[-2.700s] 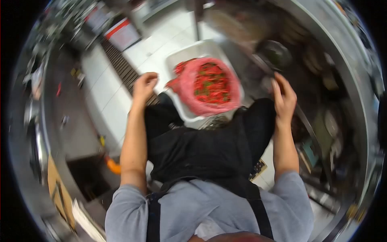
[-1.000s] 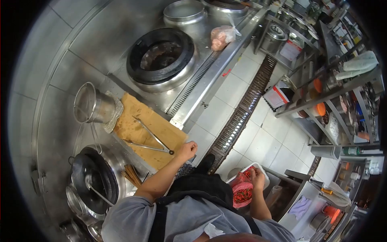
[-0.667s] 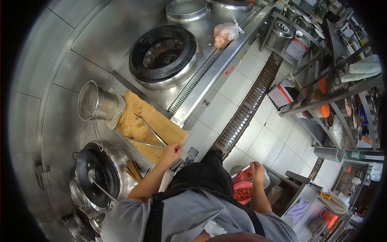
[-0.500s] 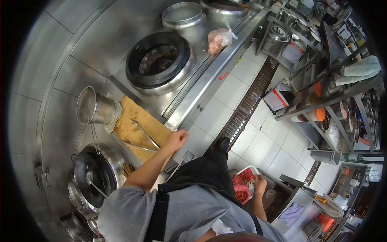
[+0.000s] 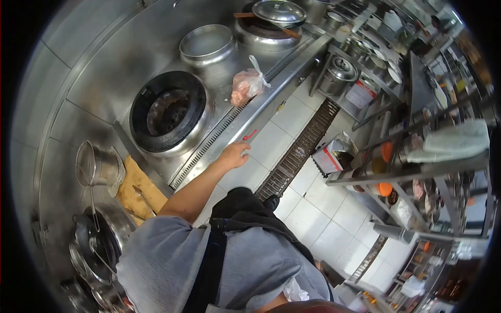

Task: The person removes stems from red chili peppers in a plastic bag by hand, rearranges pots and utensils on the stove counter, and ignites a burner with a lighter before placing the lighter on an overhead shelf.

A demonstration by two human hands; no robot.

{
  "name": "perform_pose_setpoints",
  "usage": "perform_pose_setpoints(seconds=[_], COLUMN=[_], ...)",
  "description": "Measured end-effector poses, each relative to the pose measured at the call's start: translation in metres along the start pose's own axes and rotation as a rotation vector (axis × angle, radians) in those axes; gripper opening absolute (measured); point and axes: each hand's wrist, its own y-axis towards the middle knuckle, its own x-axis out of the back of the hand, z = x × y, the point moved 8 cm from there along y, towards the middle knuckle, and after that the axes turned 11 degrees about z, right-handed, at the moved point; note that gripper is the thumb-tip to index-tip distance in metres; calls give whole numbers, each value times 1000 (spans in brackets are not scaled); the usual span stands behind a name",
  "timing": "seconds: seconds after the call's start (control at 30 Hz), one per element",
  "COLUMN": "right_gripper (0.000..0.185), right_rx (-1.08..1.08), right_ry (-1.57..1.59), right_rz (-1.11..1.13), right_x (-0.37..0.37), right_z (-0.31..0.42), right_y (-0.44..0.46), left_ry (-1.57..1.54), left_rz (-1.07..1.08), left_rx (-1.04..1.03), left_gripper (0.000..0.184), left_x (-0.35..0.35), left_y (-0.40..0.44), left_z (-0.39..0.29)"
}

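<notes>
My left hand (image 5: 234, 155) hangs in the air beside the front edge of the steel stove counter (image 5: 213, 149). Its fingers are partly stretched out and apart, and I see nothing in them. Just past the fingertips is a red valve handle (image 5: 250, 135) on the stove's front; the hand looks apart from it, though overlap makes the distance hard to judge. On the counter above lies a knotted clear plastic bag of pale pink contents (image 5: 247, 87), like raw meat. A black-ringed wok burner (image 5: 168, 112) is left of the hand. My right hand is out of view.
A strainer pot (image 5: 96, 164), tongs (image 5: 142, 198) on a yellow-brown board (image 5: 136, 183) and a dark wok (image 5: 94, 245) are at left. A floor drain grate (image 5: 297, 151) runs along the aisle. A carton (image 5: 330, 156) and steel shelving (image 5: 407, 167) stand at right.
The view has shifted forward along the stove. My left hand has moved from near the counter corner toward the red handle. My right hand and the white container of red chilies have left view.
</notes>
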Motion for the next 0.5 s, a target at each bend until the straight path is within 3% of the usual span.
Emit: perform_pose_setpoints(seconds=[0.03,0.1,0.17,0.23,0.3,0.4,0.5], right_gripper=[30,21,23,24,26,23,25], right_rx=[17,25,-33,21,72,149,582], right_ry=[-20,365,537,517,490,309,-60], right_rz=[3,88,93,70,95,111,32], right_x=[40,121,153,203,234,278,289], right_z=[27,101,141,205,261,380,519], right_y=[24,94,173,231,282,323,380], left_ry=[7,-48,-5,-35,148,290,344], left_rz=[-100,-278,-484,-680,-862,-867,-754], left_rx=[-38,37,136,193,162,409,570], left_gripper=[31,29,25,24,21,26,30], left_x=[17,59,123,198,272,359,401], left_y=[9,26,42,61,97,176,267], left_z=[5,38,72,106,151,214,292])
